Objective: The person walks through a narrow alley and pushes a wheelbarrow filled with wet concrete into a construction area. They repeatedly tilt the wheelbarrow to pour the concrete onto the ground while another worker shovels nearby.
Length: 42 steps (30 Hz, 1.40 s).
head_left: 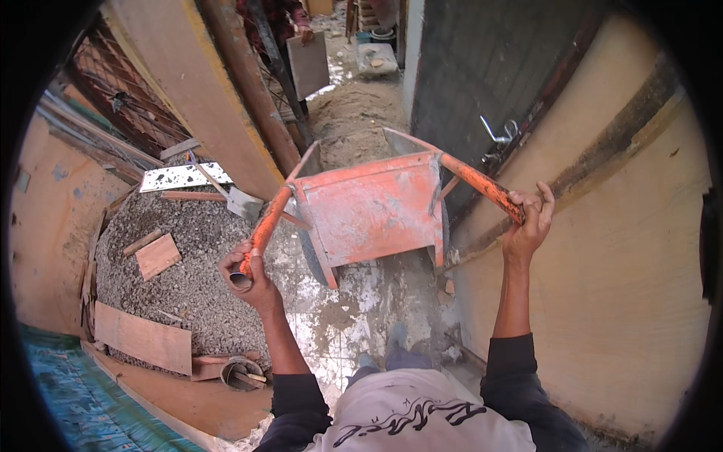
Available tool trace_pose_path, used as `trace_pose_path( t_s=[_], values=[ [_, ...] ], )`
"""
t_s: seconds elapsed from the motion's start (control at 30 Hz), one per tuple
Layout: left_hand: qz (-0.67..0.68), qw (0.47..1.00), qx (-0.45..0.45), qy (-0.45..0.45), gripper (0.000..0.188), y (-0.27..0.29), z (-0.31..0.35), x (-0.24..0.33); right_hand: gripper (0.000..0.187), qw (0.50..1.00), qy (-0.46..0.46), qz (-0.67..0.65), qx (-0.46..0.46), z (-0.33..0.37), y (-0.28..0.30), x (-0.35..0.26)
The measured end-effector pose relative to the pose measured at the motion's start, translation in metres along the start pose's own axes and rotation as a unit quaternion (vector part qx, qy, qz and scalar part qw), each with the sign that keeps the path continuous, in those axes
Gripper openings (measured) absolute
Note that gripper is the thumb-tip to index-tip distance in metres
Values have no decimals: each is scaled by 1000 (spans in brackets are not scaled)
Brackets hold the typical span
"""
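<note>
An orange wheelbarrow (369,215) with scuffed, cement-stained paint stands in front of me, its back panel facing me. Its two tube handles reach out toward me on either side, and dark wheels show partly at its sides. My left hand (254,280) is wrapped round the end of the left handle (269,222), whose hollow tip shows. On the other side, my right hand (529,224) holds the end of the right handle (478,183), with a finger or two raised off it. Beyond the front lip lies a sand heap (358,113); the inside of the tray is mostly hidden.
Gravel (211,256) is piled at left, with a shovel (242,202), wood scraps (158,256) and a small bucket (242,373). A dark door (482,83) with a metal handle and a plywood wall (587,301) flank the right. Ahead, another person holds a board (309,66).
</note>
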<state>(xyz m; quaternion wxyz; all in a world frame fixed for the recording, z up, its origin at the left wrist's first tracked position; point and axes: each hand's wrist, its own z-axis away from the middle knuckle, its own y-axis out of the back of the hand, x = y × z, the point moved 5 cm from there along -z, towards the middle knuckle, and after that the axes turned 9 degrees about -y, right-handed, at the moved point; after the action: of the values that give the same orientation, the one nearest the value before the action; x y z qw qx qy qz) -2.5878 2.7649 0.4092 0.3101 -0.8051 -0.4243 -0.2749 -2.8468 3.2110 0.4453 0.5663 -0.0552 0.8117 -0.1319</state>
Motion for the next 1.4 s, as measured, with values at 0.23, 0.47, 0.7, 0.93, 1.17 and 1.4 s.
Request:
trace_pose_path(
  t_s=[0.23,0.47,0.7,0.93,1.17,1.4],
  values=[
    [-15,992,120,-38,17,0,-6,-2,37,979,-75,-133,-132,-32,-24,-12],
    [-2,995,30,-97,10,5,-20,-13,34,990,-42,-112,-68,-39,-31,-10],
    [-1,997,40,-63,9,2,-117,-34,30,997,2,-37,-73,-74,-111,-32],
    [-10,999,16,-37,10,25,-130,-45,30,997,-41,-52,-31,-43,-121,-35],
    [-10,999,44,11,13,91,-34,-9,26,997,-34,17,-67,59,-54,-36],
    [-5,998,60,28,17,59,-51,-13,21,997,29,-11,-74,55,-63,-36]
  ],
)
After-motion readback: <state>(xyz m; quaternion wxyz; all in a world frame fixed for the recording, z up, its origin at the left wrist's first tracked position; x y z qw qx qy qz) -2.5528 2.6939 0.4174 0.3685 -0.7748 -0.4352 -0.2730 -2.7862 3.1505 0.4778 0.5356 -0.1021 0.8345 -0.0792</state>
